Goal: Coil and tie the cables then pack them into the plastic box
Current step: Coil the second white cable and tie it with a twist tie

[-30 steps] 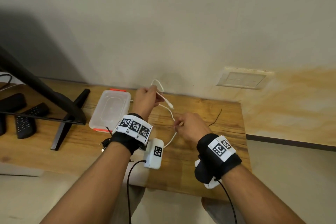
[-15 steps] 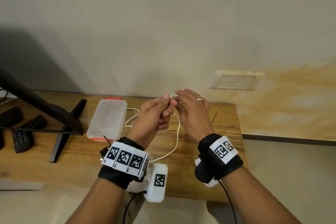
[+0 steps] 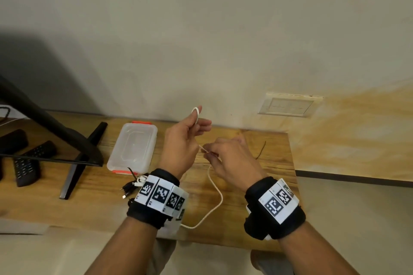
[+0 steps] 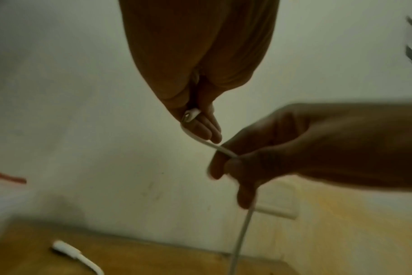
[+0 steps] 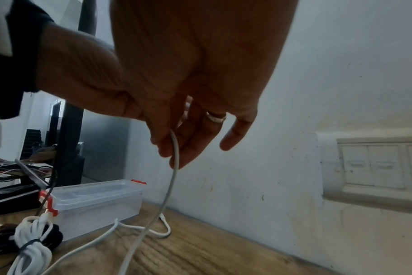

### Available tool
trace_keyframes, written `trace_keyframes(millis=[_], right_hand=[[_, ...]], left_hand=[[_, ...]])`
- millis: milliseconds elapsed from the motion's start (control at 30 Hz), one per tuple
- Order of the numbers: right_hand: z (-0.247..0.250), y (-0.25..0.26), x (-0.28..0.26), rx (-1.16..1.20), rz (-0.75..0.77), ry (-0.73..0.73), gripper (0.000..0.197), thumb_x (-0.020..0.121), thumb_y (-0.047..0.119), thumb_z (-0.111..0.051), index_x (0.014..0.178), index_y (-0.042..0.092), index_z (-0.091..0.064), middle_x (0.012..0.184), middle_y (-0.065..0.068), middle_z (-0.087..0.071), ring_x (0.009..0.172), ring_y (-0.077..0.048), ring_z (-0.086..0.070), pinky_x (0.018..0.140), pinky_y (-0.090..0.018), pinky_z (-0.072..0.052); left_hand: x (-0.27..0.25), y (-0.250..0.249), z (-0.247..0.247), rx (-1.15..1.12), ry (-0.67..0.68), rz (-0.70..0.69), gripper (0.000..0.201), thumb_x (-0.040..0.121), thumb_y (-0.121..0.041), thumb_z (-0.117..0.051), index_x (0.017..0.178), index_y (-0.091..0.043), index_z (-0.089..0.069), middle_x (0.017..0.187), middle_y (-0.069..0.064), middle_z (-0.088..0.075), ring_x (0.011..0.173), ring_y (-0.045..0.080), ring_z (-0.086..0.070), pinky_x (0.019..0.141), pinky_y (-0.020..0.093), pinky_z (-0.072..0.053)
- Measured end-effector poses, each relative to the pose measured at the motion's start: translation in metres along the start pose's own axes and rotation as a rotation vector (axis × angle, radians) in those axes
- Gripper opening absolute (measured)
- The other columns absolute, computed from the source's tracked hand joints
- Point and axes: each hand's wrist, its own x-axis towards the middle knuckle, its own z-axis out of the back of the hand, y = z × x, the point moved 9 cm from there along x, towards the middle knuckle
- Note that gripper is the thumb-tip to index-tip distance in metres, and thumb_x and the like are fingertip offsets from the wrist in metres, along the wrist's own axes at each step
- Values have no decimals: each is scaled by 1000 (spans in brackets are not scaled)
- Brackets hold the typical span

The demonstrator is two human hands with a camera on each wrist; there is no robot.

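A white cable is held up between both hands above the wooden table. My left hand has a turn of it looped over the raised forefinger and grips the plug end. My right hand pinches the cable just below, and the rest hangs down to the table. The clear plastic box with orange clips stands lid-on left of my left hand. A tied bundle of white and black cables lies in front of the box.
A thin black tie lies on the table right of my right hand. A black monitor stand and remotes occupy the left. A switch plate is on the wall. The table's right edge is close.
Half a second ago both hands met at the cable's end. Since then my right hand has slid down and back along the cable, and a loop now sits over my left forefinger.
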Motion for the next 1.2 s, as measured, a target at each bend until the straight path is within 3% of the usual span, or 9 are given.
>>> trace_keyframes(millis=[167,233,333,467,633,733,867,1067,1200], right_hand=[[36,15,-11,69,103,-267,12,97,23,-59,101,25,-70,92,10,-65,85,-12,-58,86,-40,-41],[50,14,-15,41,124,-373,9,96,21,-62,100,24,-70,92,8,-65,86,-14,-59,83,-39,-43],[64,8,-20,109,134,-501,8,96,16,-65,102,18,-69,96,3,-64,87,-16,-61,80,-35,-47],[69,1,-21,274,102,-590,9,97,8,-62,103,11,-67,100,0,-61,86,-13,-61,73,-31,-53],[63,-16,-17,430,21,-568,11,93,4,-66,97,11,-72,95,1,-65,82,-7,-63,73,-20,-51],[52,-30,-13,730,-148,-446,10,91,5,-70,95,13,-75,89,3,-73,86,-9,-71,78,-25,-56],[45,-29,-11,1078,-191,-341,11,89,-6,-67,98,-3,-74,80,0,-74,74,-4,-74,71,-16,-55],[38,-34,-17,1201,-260,-320,12,90,-2,-66,99,1,-73,83,-1,-77,78,-10,-74,74,-22,-57],[33,-30,-29,1342,-334,-355,17,97,5,-57,105,1,-71,87,-10,-76,79,-16,-73,75,-27,-58]], left_hand=[[-1,-7,-6,349,126,-115,45,97,2,-47,138,-13,-54,84,-13,-65,74,8,-61,81,37,-54],[-4,-6,-6,241,154,-62,35,102,-7,-43,132,-17,-59,70,-17,-60,64,2,-55,74,32,-50],[-12,-7,-10,-37,192,54,26,106,-19,-40,119,-16,-63,66,-6,-57,62,5,-50,67,24,-42],[-20,-22,-17,8,301,13,26,106,-22,-38,112,-12,-62,64,-4,-56,62,8,-49,66,27,-38],[-23,-20,-21,36,401,52,22,106,-14,-43,106,-8,-64,63,-5,-58,55,4,-47,59,20,-40],[-23,-23,-18,-80,405,69,23,104,-13,-47,103,-2,-68,64,2,-58,55,11,-47,58,20,-41],[-23,-17,-13,-193,414,124,34,103,-24,-45,105,-2,-72,67,7,-57,59,16,-46,61,20,-40],[-31,-11,-22,-391,497,202,23,95,-5,-53,108,2,-71,71,0,-67,64,8,-58,64,14,-46],[-32,-11,-29,-550,477,246,32,88,-6,-60,117,7,-66,76,5,-70,64,11,-61,62,18,-50]])
